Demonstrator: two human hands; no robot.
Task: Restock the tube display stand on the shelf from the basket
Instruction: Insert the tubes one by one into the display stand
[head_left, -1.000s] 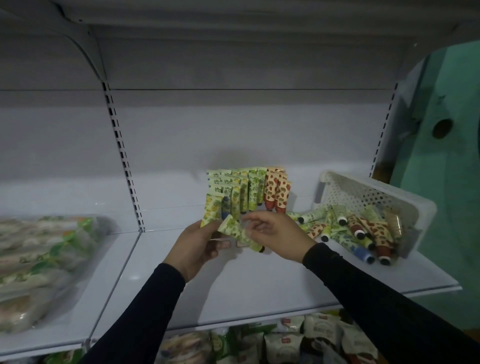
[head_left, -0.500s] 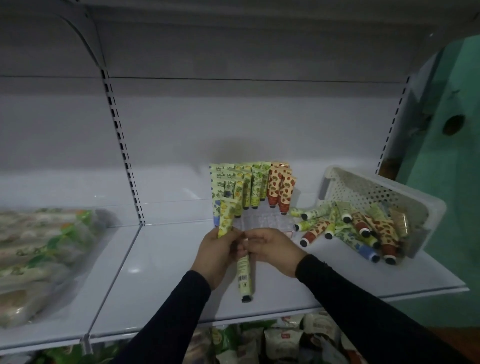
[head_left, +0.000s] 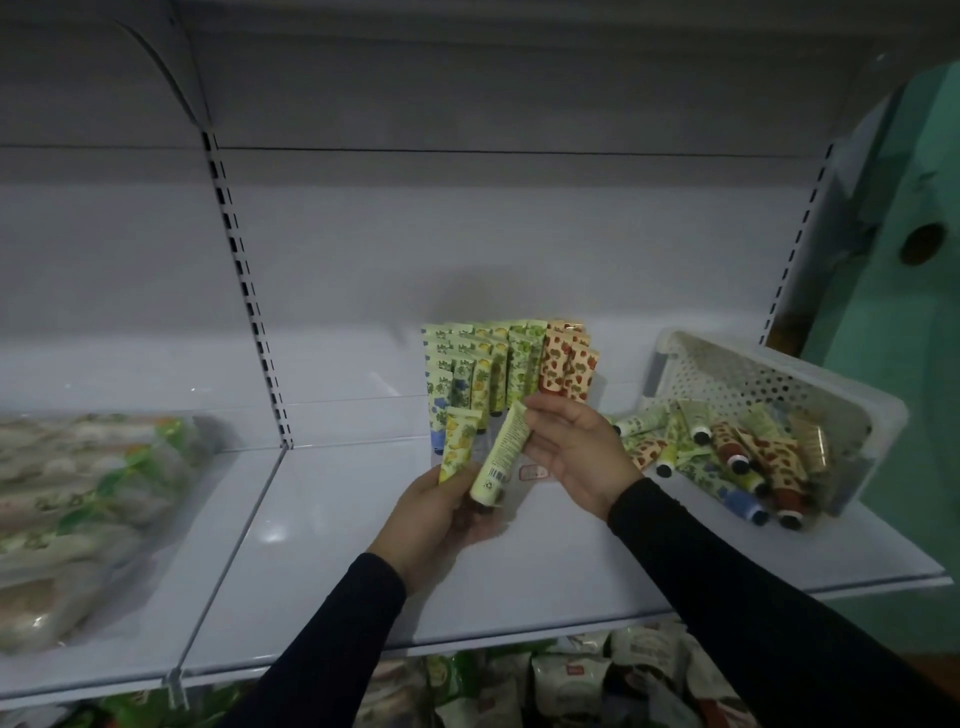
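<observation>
The tube display stand (head_left: 506, 364) sits at the back of the white shelf (head_left: 322, 545), filled with rows of green, yellow and orange printed tubes. My left hand (head_left: 441, 514) holds a yellow lemon-print tube (head_left: 457, 441) upright and supports the cap end of a pale green tube (head_left: 501, 457). My right hand (head_left: 576, 452) pinches the upper end of that pale green tube, which is tilted with its cap down. The white perforated basket (head_left: 769, 379) lies tipped on the right, with several tubes (head_left: 727, 457) spilling out of it.
Clear-wrapped packets (head_left: 78, 509) fill the shelf section to the left. A slotted upright (head_left: 244, 291) divides the back panel. Bagged goods (head_left: 571, 680) lie on the shelf below. A green wall (head_left: 904, 312) stands at the right.
The pale green tube hung cap-down below my hands; now it is raised and tilted, with my right hand at its upper end. The lemon tube stays in my left hand.
</observation>
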